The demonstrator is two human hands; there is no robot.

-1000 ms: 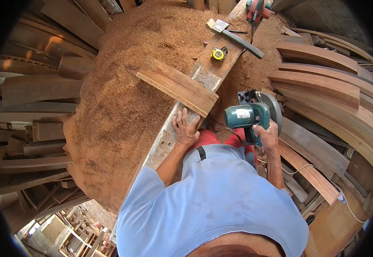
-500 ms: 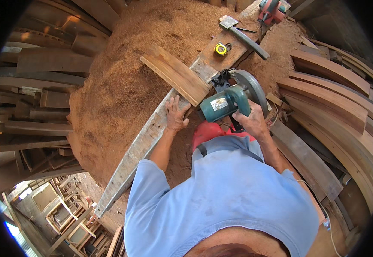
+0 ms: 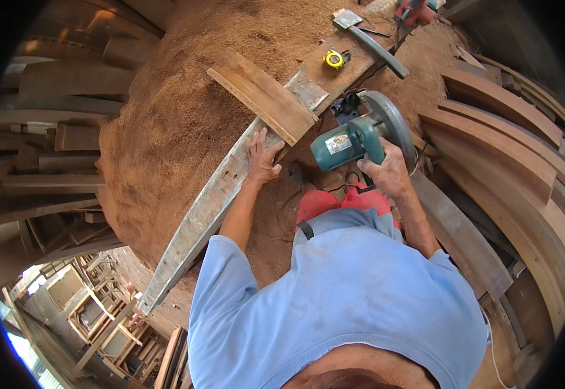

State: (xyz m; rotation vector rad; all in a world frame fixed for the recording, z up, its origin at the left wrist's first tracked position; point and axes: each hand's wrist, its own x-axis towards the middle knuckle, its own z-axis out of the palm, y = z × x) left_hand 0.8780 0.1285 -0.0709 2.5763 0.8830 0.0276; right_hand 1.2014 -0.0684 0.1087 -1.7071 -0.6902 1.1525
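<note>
My left hand (image 3: 262, 157) lies flat on a long, weathered wooden beam (image 3: 214, 194), its fingers spread and their tips close against the near edge of a short, thick board (image 3: 263, 96). That board rests across the beam at an angle. My right hand (image 3: 389, 171) is wrapped round the rear handle of a teal circular saw (image 3: 339, 146) with a large grey blade guard. The saw is held off the beam, to the right of the board's end, with a gap between them. Whether its blade is turning cannot be seen.
A yellow tape measure (image 3: 334, 59) and a hammer (image 3: 374, 47) lie on the beam's far part, with a red power tool (image 3: 414, 11) beyond. Sawdust (image 3: 159, 155) is heaped at left. Stacked planks (image 3: 496, 149) line the right, more timber (image 3: 68, 97) the left. A cable (image 3: 493, 353) trails at lower right.
The circular saw in my right hand has moved to the right, away from the board's end, opening a gap. My left hand stays on the beam.
</note>
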